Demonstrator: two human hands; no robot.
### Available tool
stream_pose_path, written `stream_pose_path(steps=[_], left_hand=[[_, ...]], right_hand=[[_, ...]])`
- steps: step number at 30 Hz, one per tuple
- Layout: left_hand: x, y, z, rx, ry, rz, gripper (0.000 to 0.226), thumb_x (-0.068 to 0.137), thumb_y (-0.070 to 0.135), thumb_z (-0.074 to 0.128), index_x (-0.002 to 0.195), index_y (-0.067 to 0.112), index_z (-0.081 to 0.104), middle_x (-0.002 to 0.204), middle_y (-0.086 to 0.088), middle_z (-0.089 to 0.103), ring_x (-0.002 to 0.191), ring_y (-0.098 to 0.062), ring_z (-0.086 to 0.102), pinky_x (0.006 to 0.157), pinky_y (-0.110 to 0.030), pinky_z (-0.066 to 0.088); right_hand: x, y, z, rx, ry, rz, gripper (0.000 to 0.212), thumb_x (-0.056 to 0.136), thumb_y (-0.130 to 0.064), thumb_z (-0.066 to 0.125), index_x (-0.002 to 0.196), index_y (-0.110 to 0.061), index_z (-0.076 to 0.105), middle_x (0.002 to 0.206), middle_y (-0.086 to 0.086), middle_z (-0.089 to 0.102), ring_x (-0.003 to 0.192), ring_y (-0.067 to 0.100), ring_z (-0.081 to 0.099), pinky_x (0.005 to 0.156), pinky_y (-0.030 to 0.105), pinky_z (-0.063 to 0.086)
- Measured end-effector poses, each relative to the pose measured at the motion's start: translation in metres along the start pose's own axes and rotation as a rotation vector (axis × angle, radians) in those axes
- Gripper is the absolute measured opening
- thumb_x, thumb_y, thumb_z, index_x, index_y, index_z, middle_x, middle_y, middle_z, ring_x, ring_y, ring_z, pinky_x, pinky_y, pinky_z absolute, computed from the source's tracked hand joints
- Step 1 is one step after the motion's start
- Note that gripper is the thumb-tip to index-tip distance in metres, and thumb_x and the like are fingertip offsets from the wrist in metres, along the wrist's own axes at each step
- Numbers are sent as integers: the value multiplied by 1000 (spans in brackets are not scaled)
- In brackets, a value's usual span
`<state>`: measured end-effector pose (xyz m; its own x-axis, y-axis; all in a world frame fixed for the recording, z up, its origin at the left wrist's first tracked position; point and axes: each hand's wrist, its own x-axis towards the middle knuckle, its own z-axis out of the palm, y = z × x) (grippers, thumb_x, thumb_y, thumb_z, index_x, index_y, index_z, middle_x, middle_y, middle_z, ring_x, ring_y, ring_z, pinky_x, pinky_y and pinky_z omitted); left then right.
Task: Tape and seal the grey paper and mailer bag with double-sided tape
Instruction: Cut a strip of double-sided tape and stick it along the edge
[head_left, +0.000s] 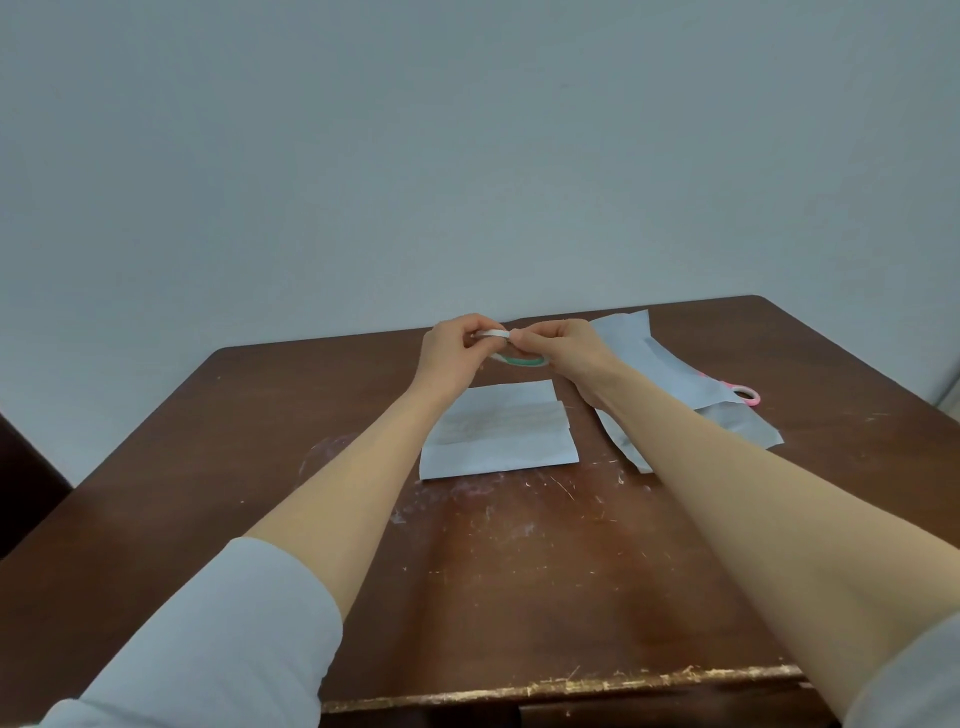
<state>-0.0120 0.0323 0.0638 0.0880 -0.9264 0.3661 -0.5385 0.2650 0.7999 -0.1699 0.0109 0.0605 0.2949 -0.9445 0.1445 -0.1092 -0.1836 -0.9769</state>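
The left hand (451, 349) and right hand (558, 349) are reaching over the folded grey paper rectangle (498, 447), which is lying crosswise just nearer, and both are pinching the white green-cored tape roll (519, 359) between them; the pale grey plastic mailer bag (670, 374) is lying beyond, rightward.

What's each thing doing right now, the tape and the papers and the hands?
Tape roll: held in the air by both hands.
Left hand: pinching the roll.
Right hand: pinching the roll's edge.
Grey paper: folded, flat on the table, untouched.
Mailer bag: flat on the table, untouched.
Pink handles, likely scissors: half hidden by the bag.
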Motion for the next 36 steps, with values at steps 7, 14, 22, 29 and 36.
stream_pose_path(steps=[7,14,22,29,36], left_hand=[[2,-12,-6,-203,19,-135,12,96,14,53,103,13,63,82,2,61,69,-10,59,80,-28,54],[-1,-13,-6,-216,-14,-137,10,96,12,53,102,13,61,103,-9,67,73,-14,60,75,-31,56],[3,-5,-1,-137,6,-72,13,92,10,57,94,19,66,86,3,64,78,-14,61,80,-30,54],[-4,-10,-3,-178,43,-88,19,93,12,57,104,25,67,103,-1,68,92,-17,64,87,-35,56],[-14,-5,0,-109,183,-100,25,83,21,72,107,18,72,94,2,70,83,-14,67,85,-37,56]], right_hand=[[0,4,-10,-3,-10,75,23,94,-32,60,93,-13,73,96,-1,68,96,12,56,89,27,41],[2,3,-9,70,0,71,21,94,-23,61,89,-6,71,82,2,65,87,19,59,98,43,48],[-2,1,-7,58,-70,57,17,94,-23,60,92,-10,72,88,1,67,90,15,58,94,34,45],[-6,4,-8,94,-105,73,20,97,-17,56,106,-5,69,89,2,68,90,14,62,90,28,49],[-7,9,0,11,-3,3,13,92,-17,62,94,-9,73,84,-2,69,83,5,62,85,22,46]])
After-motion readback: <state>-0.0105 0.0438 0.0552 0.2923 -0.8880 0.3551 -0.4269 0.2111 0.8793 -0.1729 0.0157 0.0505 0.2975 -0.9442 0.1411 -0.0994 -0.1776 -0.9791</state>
